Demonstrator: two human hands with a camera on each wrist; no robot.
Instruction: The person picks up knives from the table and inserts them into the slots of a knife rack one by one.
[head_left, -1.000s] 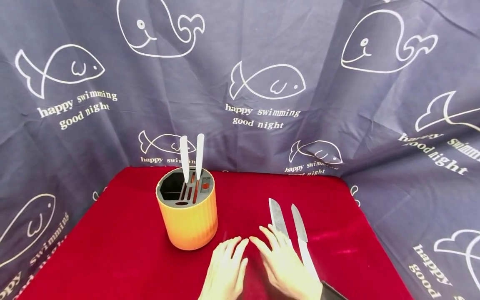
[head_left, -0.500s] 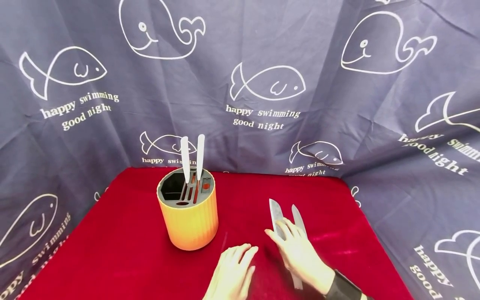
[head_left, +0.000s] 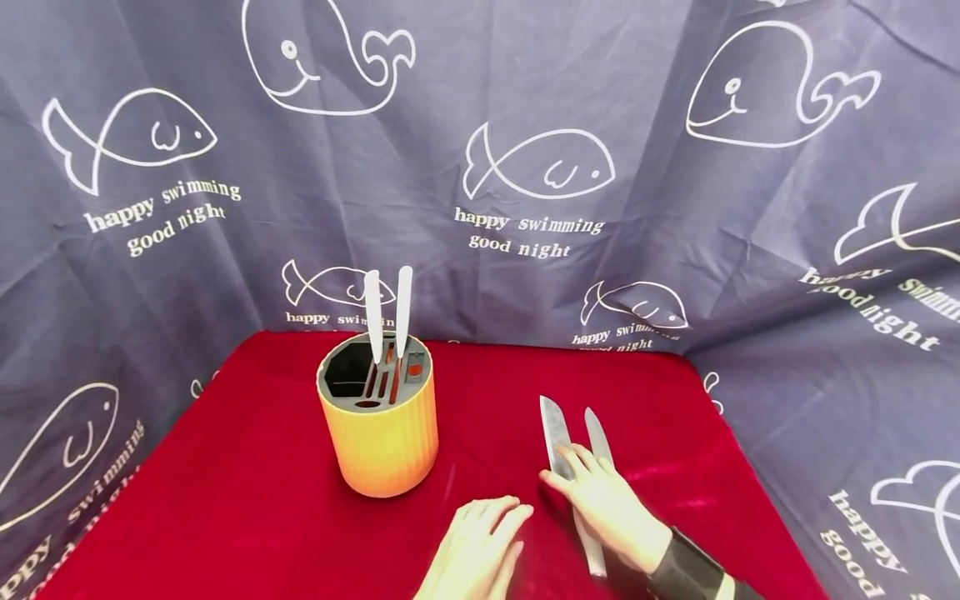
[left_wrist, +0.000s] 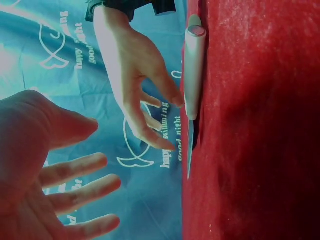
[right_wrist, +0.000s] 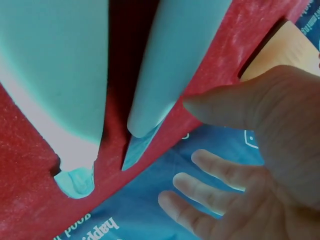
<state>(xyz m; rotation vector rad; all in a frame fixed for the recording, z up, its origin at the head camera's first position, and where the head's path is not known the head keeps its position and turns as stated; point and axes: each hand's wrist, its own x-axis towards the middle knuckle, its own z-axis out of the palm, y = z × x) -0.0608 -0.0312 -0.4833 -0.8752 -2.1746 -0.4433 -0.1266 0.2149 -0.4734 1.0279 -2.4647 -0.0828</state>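
Two white-handled knives lie side by side on the red cloth: a broad-bladed knife [head_left: 553, 425] and a narrower, pointed knife [head_left: 597, 435]. Over their handles hovers my right hand [head_left: 611, 512], fingers spread and holding nothing; it hides much of the narrower knife. In the left wrist view, a gap shows between the right hand [left_wrist: 132, 75] and the knife handle [left_wrist: 195, 75]. Both handles fill the upper left of the right wrist view, the nearer handle [right_wrist: 55, 75] largest. My left hand [head_left: 472, 550] is left of the knives, relaxed, with nothing in it.
A round yellow knife block [head_left: 386, 454] with a dark slotted top stands left of centre. Two white handles [head_left: 373, 317] stick up from its slots. A blue-grey curtain [head_left: 540, 292] with fish drawings hangs behind the red-covered table [head_left: 247, 467].
My right hand has moved right and forward from beside the left hand to over the knives. My left hand has drifted slightly right. Knives and block stay in place.
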